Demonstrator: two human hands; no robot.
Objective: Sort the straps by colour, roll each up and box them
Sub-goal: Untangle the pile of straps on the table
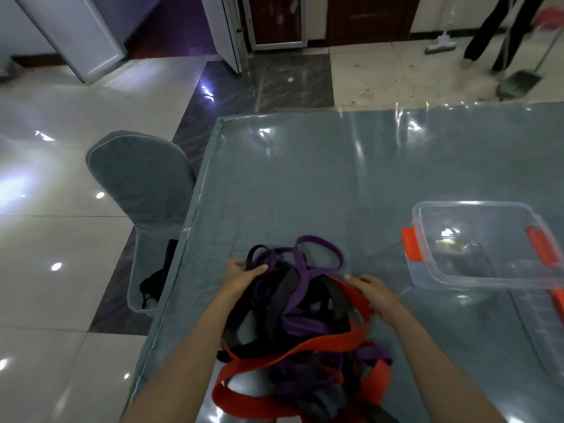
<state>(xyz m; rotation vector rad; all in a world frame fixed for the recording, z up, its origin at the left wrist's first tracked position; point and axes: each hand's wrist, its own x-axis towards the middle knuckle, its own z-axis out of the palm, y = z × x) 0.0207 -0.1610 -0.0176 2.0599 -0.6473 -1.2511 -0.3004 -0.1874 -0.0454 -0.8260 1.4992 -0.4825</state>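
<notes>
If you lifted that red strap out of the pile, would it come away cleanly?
Probably not: the red strap looks floppy, looping limply on the table. It weaves under purple straps and black ones, so it would likely drag them along.

A tangled heap of purple, black and red straps [308, 325] lies at the table's [305, 178] near edge. The left hand [244, 277] grips black loops; the right hand [374, 293] rests flat on red webbing. A clear box [476, 242] sits toward the right edge.
</notes>
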